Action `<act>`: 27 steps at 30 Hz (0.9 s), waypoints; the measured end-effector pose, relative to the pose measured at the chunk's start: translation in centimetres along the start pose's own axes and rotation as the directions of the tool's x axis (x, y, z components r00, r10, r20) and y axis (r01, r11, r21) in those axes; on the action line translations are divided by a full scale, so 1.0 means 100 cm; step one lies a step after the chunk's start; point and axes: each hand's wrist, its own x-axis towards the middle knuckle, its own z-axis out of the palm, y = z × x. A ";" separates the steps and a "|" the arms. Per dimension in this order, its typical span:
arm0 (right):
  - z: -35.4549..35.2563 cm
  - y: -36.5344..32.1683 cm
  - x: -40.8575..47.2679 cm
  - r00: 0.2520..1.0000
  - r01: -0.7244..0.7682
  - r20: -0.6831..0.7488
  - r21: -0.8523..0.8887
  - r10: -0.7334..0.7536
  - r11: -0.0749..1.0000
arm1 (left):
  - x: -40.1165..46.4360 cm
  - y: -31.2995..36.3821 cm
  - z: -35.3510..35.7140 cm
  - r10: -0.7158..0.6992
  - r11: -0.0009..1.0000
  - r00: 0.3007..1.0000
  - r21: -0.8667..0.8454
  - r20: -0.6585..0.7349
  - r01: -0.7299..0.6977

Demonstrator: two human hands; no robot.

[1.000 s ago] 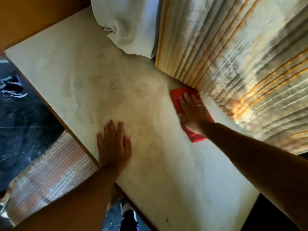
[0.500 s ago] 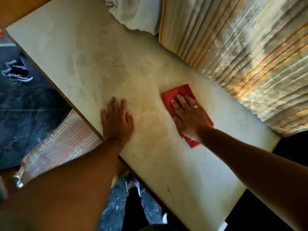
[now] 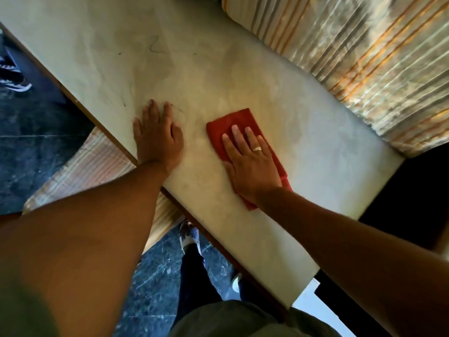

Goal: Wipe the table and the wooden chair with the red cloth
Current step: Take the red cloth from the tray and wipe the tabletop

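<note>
The pale table (image 3: 303, 147) runs diagonally across the view, its top smudged and marked with a few dark scribbles. A folded red cloth (image 3: 228, 122) lies flat on it near the middle. My right hand (image 3: 250, 161) presses palm-down on the cloth, fingers spread, a ring on one finger. My left hand (image 3: 158, 137) rests flat on the bare tabletop by the near edge, left of the cloth, holding nothing. A striped cushioned seat (image 3: 92, 164) shows under the table's near edge; whether it belongs to the wooden chair I cannot tell.
A striped curtain (image 3: 364, 57) hangs along the table's far side. Dark marble floor (image 3: 36, 147) lies at the left, with a pair of shoes (image 3: 12, 79) on it. My own feet (image 3: 190, 237) stand below the near edge.
My right hand has slid the red cloth away from the curtain toward the near edge and my left hand. My left hand has stayed flat in the same spot.
</note>
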 end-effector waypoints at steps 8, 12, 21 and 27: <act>0.020 0.008 -0.098 0.736 0.667 0.186 -0.032 -0.651 0.744 | 0.003 -0.003 0.003 0.007 1.000 1.000 0.001 0.018 -0.007; -0.017 0.070 0.010 0.999 0.019 -0.034 -0.084 -0.022 0.996 | 0.002 -0.003 0.003 -0.001 1.000 1.000 0.009 0.009 0.001; 0.008 -0.084 0.027 0.998 -0.060 -0.028 0.081 0.062 0.995 | 0.040 -0.051 -0.019 -0.124 0.988 0.992 -0.092 -0.031 0.121; -0.003 -0.078 0.080 0.980 0.199 0.035 -0.029 -0.198 0.979 | 0.162 -0.126 -0.044 -0.166 0.986 0.985 0.042 0.047 0.164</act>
